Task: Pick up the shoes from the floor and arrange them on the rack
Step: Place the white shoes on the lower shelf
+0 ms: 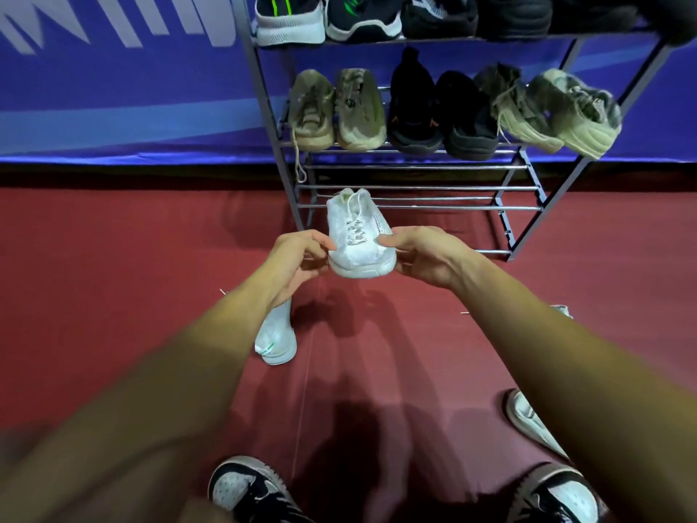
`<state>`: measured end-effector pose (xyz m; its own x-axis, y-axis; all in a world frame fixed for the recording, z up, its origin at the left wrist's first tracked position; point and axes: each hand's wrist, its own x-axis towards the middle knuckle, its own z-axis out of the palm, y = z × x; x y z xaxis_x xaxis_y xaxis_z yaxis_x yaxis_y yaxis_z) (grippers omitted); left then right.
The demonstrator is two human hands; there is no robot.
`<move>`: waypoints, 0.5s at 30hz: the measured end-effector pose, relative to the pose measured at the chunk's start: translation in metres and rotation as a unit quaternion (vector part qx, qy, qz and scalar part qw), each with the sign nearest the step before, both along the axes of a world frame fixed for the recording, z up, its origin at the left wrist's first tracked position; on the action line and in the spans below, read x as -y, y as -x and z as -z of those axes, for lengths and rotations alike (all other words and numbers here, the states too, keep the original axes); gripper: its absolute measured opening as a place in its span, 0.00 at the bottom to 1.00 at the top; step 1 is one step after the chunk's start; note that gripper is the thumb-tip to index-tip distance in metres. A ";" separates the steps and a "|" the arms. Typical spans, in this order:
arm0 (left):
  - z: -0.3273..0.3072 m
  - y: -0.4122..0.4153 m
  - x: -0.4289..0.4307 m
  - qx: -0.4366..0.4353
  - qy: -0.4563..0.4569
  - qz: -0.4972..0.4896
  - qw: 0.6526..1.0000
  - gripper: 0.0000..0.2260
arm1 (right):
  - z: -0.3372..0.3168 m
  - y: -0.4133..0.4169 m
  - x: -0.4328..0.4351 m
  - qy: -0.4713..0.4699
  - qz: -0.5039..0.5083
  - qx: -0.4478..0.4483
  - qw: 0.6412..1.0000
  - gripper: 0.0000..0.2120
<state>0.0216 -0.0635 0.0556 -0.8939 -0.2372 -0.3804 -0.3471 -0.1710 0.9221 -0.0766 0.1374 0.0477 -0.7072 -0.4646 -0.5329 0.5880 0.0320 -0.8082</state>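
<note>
The white shoe [360, 235] was off the floor, held in the air just in front of the rack [433, 208], level with its bare bottom rails. Its heel pointed at the rack and its toe toward the person, the same way the shoes on the rack faced, so it seemed lined up to slide straight in.

The left hand [298, 258] pinched the shoe's left side with curled fingers. The right hand [422, 254] gripped the right side, thumb on top near the laces and fingers curled beneath. A two-sided hold like this probably kept the soft shoe level and its sole flat for setting down.

Its likely partner, a second white shoe [275, 334], lay on the red floor [113, 277] in front of the rack, partly hidden under the left forearm. Another pale shoe [531, 420] lay farther out from the rack, to the right.

On the rack's middle shelf sat a tan pair [335, 111], a black pair [441, 115] and a beige pair [547, 111]; dark trainers [362, 17] filled the shelf above. That left the bottom rails as the natural spot.
</note>
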 end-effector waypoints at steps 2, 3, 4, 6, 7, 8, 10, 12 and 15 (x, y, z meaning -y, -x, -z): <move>0.004 -0.001 0.001 0.007 -0.047 -0.018 0.999 0.07 | 0.003 0.005 0.004 0.006 0.016 -0.004 1.000 0.32; 0.007 0.000 0.000 0.012 -0.066 -0.023 0.998 0.03 | 0.005 0.008 0.007 0.013 0.030 -0.004 0.999 0.38; 0.010 0.000 0.000 0.015 -0.082 -0.023 0.996 0.02 | 0.007 0.010 0.009 0.021 0.043 -0.007 0.999 0.39; 0.015 0.001 0.002 0.033 -0.097 -0.003 0.995 0.10 | 0.011 0.013 0.014 0.031 0.058 -0.016 0.998 0.38; 0.016 0.002 0.002 0.045 -0.098 0.011 0.994 0.13 | 0.011 0.013 0.016 0.038 0.065 -0.017 0.997 0.36; 0.017 0.003 0.003 0.058 -0.100 0.024 0.993 0.15 | 0.013 0.014 0.018 0.042 0.076 -0.019 0.996 0.33; 0.018 0.005 0.006 0.079 -0.102 0.040 0.991 0.16 | 0.017 0.018 0.023 0.048 0.091 -0.020 0.994 0.29; 0.022 0.008 0.011 0.094 -0.108 0.045 0.989 0.19 | 0.024 0.022 0.029 0.053 0.100 -0.016 0.993 0.27; 0.027 0.014 0.016 0.096 -0.128 0.054 0.986 0.19 | 0.028 0.027 0.041 0.058 0.112 -0.017 0.992 0.24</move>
<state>0.0081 -0.0800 0.0285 -0.8142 -0.0181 -0.5803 -0.5405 -0.3415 0.7690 -0.1032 0.0968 0.0200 -0.8163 -0.3507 -0.4590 0.5420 -0.1904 -0.8185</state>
